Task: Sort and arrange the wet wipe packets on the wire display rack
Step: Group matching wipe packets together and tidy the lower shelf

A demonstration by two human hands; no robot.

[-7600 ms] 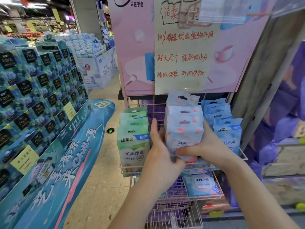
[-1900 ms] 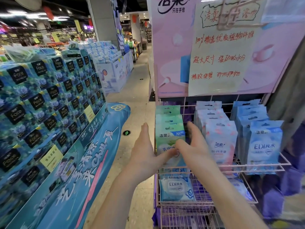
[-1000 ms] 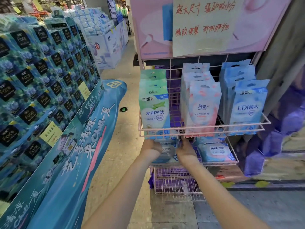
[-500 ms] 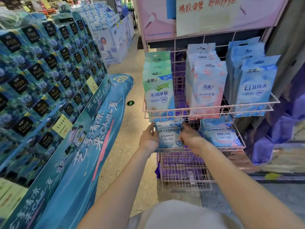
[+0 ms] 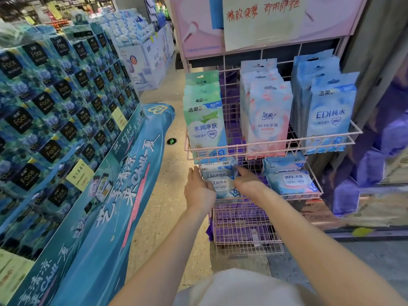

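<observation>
A pink wire rack (image 5: 273, 144) holds three upright rows on its top shelf: green packets (image 5: 204, 127), pink packets (image 5: 268, 120) and blue EDI packets (image 5: 330, 115). On the middle shelf lies a stack of flat blue EDI packets (image 5: 223, 184) at the left and a stack of 99.9% packets (image 5: 289, 180) at the right. My left hand (image 5: 198, 192) grips the left end of the front EDI packet. My right hand (image 5: 248, 183) grips its right end, with the fingers reaching toward the packet behind it.
A tall blue display of boxed tissue packs (image 5: 55, 111) runs along the left of the aisle. The rack's bottom shelf (image 5: 245, 235) sits low near the floor. A pink poster board (image 5: 265, 23) tops the rack. Purple packages (image 5: 375, 155) stand at the right.
My hands dropped from the green packets on the top shelf to the middle shelf and took hold of the front EDI packet. The view tilted down.
</observation>
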